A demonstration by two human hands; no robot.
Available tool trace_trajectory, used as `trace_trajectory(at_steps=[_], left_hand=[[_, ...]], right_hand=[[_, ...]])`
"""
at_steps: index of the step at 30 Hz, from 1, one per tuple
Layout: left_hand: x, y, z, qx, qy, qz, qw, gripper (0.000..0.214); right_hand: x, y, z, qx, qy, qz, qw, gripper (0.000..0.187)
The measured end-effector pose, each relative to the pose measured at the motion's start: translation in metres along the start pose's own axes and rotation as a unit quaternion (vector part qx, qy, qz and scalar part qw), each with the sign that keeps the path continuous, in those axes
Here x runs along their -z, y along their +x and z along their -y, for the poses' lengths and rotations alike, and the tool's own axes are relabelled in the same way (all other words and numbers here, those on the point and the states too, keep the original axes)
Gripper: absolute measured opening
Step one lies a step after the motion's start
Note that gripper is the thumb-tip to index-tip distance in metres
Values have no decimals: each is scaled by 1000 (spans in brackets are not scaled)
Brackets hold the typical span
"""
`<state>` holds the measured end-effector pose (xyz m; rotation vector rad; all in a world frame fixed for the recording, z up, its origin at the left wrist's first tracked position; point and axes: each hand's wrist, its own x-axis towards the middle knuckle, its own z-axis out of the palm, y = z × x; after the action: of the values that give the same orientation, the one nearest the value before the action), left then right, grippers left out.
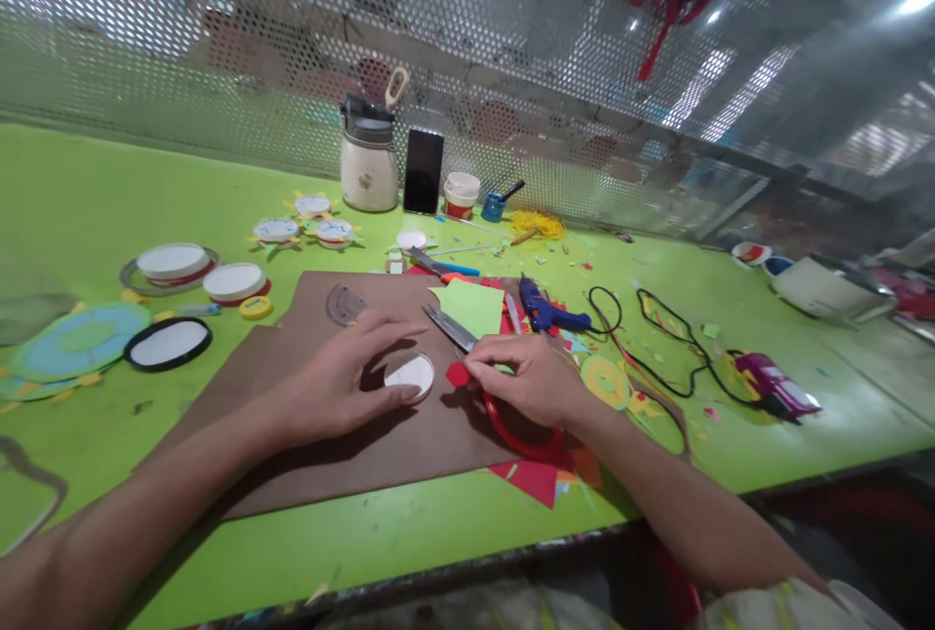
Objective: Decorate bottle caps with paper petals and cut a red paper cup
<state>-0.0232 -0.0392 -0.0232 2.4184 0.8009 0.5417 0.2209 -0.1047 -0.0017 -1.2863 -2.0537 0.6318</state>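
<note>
My left hand (343, 382) lies on a brown sheet (307, 455) with fingers curled around a small white round lid (410, 375), touching its rim. My right hand (530, 379) rests just right of it, fingertips pinched on a small red paper piece (457, 374). Scissors with red handles (511, 421) lie under that hand, their blades (447, 326) pointing up-left. A light green paper cutout (474, 304) lies behind the blades.
On the green table: a blue glue gun (547, 314) with black cord (657, 348), a cream jar (369, 163), a dark phone (424, 170), several round lids (171, 262) at left, a black-rimmed disc (168, 344), a pink-purple toy car (774, 385), perforated metal wall behind.
</note>
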Motion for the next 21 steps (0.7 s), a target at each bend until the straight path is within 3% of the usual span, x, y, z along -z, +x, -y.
trace_trajectory(at_steps=[4,7,12,17,21], left_hand=[[1,0,-4,-61,-24,-74,995,30],[-1,0,-8,-74,-24,-80,994,26],[-7,0,-14,-95,11,-91,991,34],[-9,1,-17,-144,48,-111,982,18],[-9,0,-15,-166,73,-120,976,17]], right_hand=[[-2,0,5,-108,140,0,984,19],[-8,1,7,-164,215,-5,963,20],[-22,4,6,-177,271,-8,946,26],[-31,8,9,-185,307,-6,934,31],[-29,9,9,-177,302,-10,937,35]])
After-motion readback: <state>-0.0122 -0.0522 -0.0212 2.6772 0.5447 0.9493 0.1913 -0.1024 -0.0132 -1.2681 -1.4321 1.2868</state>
